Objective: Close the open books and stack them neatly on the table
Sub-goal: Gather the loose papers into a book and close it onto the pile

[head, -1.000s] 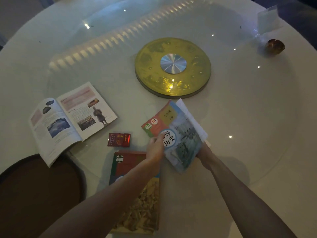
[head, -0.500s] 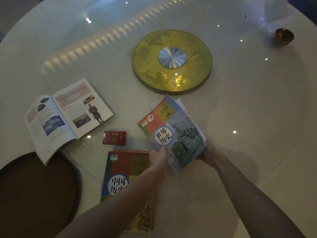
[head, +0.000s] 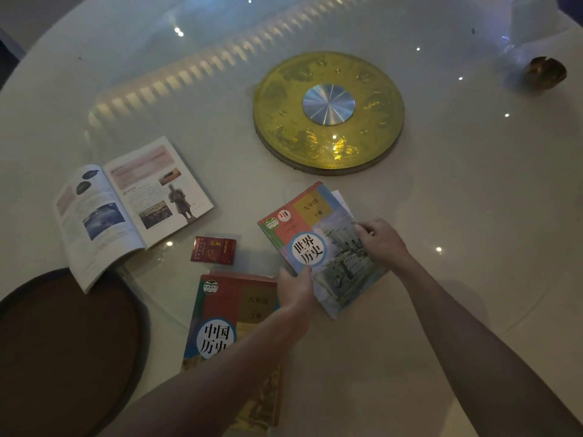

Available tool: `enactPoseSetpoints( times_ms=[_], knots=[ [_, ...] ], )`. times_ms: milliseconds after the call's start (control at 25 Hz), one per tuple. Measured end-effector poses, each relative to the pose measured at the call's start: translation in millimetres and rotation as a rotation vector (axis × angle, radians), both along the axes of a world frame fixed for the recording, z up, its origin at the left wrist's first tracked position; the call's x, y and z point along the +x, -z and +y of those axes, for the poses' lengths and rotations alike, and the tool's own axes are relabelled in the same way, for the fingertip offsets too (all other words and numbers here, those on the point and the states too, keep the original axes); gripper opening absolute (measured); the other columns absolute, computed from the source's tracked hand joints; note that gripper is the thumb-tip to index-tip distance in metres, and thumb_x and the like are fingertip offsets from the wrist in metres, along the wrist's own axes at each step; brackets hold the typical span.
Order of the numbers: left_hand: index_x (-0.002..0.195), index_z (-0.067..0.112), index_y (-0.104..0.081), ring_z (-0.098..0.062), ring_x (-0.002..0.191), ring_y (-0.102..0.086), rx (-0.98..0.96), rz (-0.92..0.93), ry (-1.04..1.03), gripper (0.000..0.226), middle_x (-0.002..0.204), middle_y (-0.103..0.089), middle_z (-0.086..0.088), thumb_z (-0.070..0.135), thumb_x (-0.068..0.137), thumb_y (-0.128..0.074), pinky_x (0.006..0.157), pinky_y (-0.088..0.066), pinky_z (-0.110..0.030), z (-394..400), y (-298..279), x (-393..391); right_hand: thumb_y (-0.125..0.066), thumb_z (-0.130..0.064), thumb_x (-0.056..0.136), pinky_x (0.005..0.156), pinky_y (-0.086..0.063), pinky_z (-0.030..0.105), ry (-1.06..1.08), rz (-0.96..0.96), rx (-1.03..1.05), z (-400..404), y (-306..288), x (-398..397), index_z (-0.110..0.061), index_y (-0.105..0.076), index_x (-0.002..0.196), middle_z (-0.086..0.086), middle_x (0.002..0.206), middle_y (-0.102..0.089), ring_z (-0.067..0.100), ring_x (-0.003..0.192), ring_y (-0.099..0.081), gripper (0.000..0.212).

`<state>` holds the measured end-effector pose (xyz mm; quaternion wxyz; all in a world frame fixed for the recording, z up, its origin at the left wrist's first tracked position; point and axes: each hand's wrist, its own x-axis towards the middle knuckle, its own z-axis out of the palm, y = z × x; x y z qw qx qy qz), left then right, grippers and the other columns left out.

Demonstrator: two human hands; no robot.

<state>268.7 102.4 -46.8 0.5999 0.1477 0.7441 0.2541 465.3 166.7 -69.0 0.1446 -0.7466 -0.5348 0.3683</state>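
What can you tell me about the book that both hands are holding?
The world history textbook is a closed paperback with a glossy cover: orange and yellow panels on top, a white circle with Chinese characters, and a grey-green building picture below. It lies tilted on the white table. The left hand holds its near edge, the right hand its right side. Some pages poke out at the far corner.
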Motion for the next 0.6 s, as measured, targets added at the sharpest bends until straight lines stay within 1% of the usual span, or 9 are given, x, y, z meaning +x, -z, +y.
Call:
enactPoseSetpoints(
  times_ms=[80, 160, 200, 280, 360, 440, 480, 560, 600],
  knots=[
    [0.127, 0.017, -0.052, -0.024, 0.111, -0.064, 0.08, -0.015, -0.006, 0.036, 0.123, -0.065, -0.007, 0.019, 0.095, -0.068, 0.093, -0.058, -0.043, 4.6, 1.6, -6.0, -0.052, -0.044, 0.096, 0.065, -0.043, 0.032, 0.1, 0.105, -0.046, -2.5, 1.8, -3.0, -0.003, -0.074, 0.091, 0.018, 0.086, -0.073, 0.024, 0.077, -0.066, 0.046],
    [0.12, 0.012, -0.053, -0.026, 0.108, -0.068, 0.13, 0.005, 0.009, 0.033, 0.119, -0.069, -0.011, 0.017, 0.093, -0.071, 0.089, -0.061, -0.044, 12.9, 4.8, -13.8, -0.055, -0.045, 0.096, 0.063, -0.041, 0.033, 0.201, 0.196, -0.087, -10.9, 1.0, -5.5, 0.003, -0.064, 0.081, 0.015, 0.073, -0.066, 0.023, 0.068, -0.059, 0.051],
    [0.12, 0.008, -0.053, -0.027, 0.107, -0.07, 0.153, -0.018, 0.02, 0.033, 0.119, -0.069, -0.015, 0.016, 0.093, -0.071, 0.087, -0.062, -0.043, 17.1, 4.0, -16.2, -0.055, -0.044, 0.097, 0.063, -0.042, 0.034, 0.228, 0.228, -0.098, -14.7, -0.1, -7.1, 0.004, -0.063, 0.081, 0.012, 0.074, -0.063, 0.023, 0.069, -0.058, 0.05],
    [0.124, 0.004, -0.057, -0.03, 0.106, -0.071, 0.167, -0.116, 0.03, 0.033, 0.12, -0.071, -0.018, 0.01, 0.094, -0.069, 0.085, -0.062, -0.041, 25.9, 1.7, -21.7, -0.055, -0.04, 0.099, 0.071, -0.047, 0.035, 0.251, 0.244, -0.111, -20.9, -1.7, -10.2, 0.003, -0.069, 0.097, 0.007, 0.088, -0.068, 0.023, 0.08, -0.063, 0.045],
    [0.127, 0.004, -0.061, -0.034, 0.103, -0.073, 0.114, -0.272, 0.003, 0.032, 0.118, -0.073, -0.019, 0.004, 0.095, -0.065, 0.085, -0.062, -0.044, 31.0, -4.4, -29.9, -0.053, -0.039, 0.101, 0.077, -0.05, 0.035, 0.247, 0.257, -0.124, -29.1, -4.5, -12.8, -0.006, -0.071, 0.111, 0.005, 0.103, -0.071, 0.022, 0.092, -0.066, 0.039],
    [0.122, 0.011, -0.065, -0.032, 0.099, -0.074, 0.096, -0.399, 0.021, 0.03, 0.111, -0.076, -0.017, 0.002, 0.094, -0.062, 0.076, -0.064, -0.041, 30.3, -20.7, -43.3, -0.052, -0.04, 0.103, 0.072, -0.048, 0.034, 0.298, 0.404, -0.14, -41.2, -10.3, -19.7, -0.005, -0.072, 0.107, 0.005, 0.097, -0.071, 0.023, 0.086, -0.064, 0.04],
    [0.121, 0.012, -0.065, -0.032, 0.102, -0.073, 0.115, -0.436, 0.062, 0.03, 0.112, -0.075, -0.017, 0.002, 0.093, -0.061, 0.074, -0.064, -0.04, 29.1, -27.4, -50.6, -0.052, -0.042, 0.103, 0.071, -0.048, 0.034, 0.334, 0.496, -0.144, -46.4, -14.3, -24.2, -0.004, -0.072, 0.106, 0.005, 0.094, -0.071, 0.023, 0.083, -0.064, 0.043],
    [0.122, 0.009, -0.064, -0.036, 0.114, -0.068, 0.16, -0.483, 0.169, 0.032, 0.123, -0.071, -0.019, 0.0, 0.092, -0.058, 0.08, -0.061, -0.043, 24.4, -39.4, -66.7, -0.051, -0.042, 0.104, 0.07, -0.051, 0.033, 0.395, 0.677, -0.143, -55.1, -24.2, -37.4, -0.008, -0.071, 0.113, 0.006, 0.099, -0.073, 0.022, 0.086, -0.067, 0.04],
    [0.122, 0.008, -0.063, -0.037, 0.115, -0.067, 0.17, -0.497, 0.208, 0.032, 0.124, -0.07, -0.02, -0.001, 0.092, -0.056, 0.082, -0.06, -0.045, 22.9, -45.4, -73.0, -0.052, -0.041, 0.104, 0.07, -0.053, 0.034, 0.436, 0.762, -0.136, -58.2, -28.9, -44.5, -0.01, -0.07, 0.116, 0.006, 0.101, -0.074, 0.022, 0.088, -0.068, 0.038]
  ],
)
